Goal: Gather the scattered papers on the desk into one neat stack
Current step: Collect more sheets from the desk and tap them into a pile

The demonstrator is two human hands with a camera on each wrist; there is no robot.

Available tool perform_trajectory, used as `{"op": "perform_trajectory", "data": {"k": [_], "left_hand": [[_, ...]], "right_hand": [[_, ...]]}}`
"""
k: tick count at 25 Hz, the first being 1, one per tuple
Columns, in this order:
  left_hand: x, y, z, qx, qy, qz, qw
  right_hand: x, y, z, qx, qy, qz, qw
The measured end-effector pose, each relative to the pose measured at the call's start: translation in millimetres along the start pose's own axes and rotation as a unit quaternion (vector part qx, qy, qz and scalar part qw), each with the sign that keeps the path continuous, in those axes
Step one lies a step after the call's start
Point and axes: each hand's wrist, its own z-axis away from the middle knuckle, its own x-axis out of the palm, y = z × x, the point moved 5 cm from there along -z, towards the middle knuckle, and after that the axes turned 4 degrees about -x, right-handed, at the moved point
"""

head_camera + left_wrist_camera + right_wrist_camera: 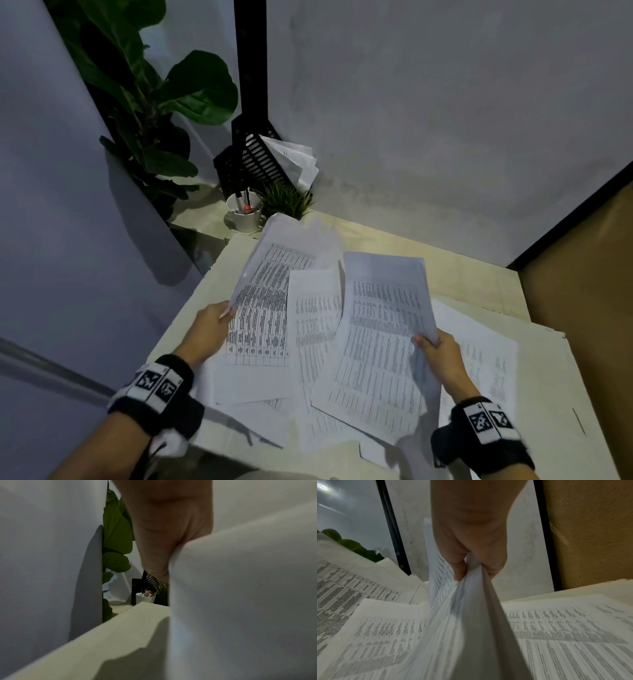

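The papers (318, 342) are still a mess, fanned out across the pale desk (462, 274) in overlapping layers. They're white sheets printed with dense tables and rows of small text, none of it readable. Nothing squared up, edges point every which way.

The left hand (209, 329) pinches the left edge of one printed sheet (270, 294), thumb on top, and that sheet curves up off the desk toward the back corner. In the left wrist view the hand (164, 524) is a close blur with white paper (240, 601) filling the right half of the shot, so the grip itself isn't clear there.

The right hand (442, 356) is clamped on a thicker bundle of sheets (383, 329), thumb over the top page and the fingers underneath. The right wrist view shows it best: the hand (471, 540) squeezes the bundle's edge (471, 601), pages bowing and splaying toward the camera. More printed sheets lie flat under it on both sides.

At the back corner there's a white cup (244, 212) with pens in it, a small grassy plant (286, 200), a black slotted file holder (253, 161) with some paper tucked in, and a big leafy plant (150, 102) behind.

The lowest sheets near the person are cut off behind the wristbands, and how many pages are in the bundle can't be counted.
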Motion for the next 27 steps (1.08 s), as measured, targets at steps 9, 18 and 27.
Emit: {"op": "perform_trajectory", "data": {"k": [9, 18, 27], "left_hand": [[-35, 30, 4, 0.039, 0.032, 0.012, 0.999], [23, 58, 16, 0.072, -0.061, -0.009, 0.996], [-63, 68, -7, 0.061, 0.134, 0.053, 0.988]], "right_hand": [[-1, 6, 1, -0.008, -0.01, 0.105, 0.994], [-18, 1, 10, -0.02, 0.014, 0.179, 0.984], [-31, 6, 21, -0.013, 0.026, 0.199, 0.98]]}}
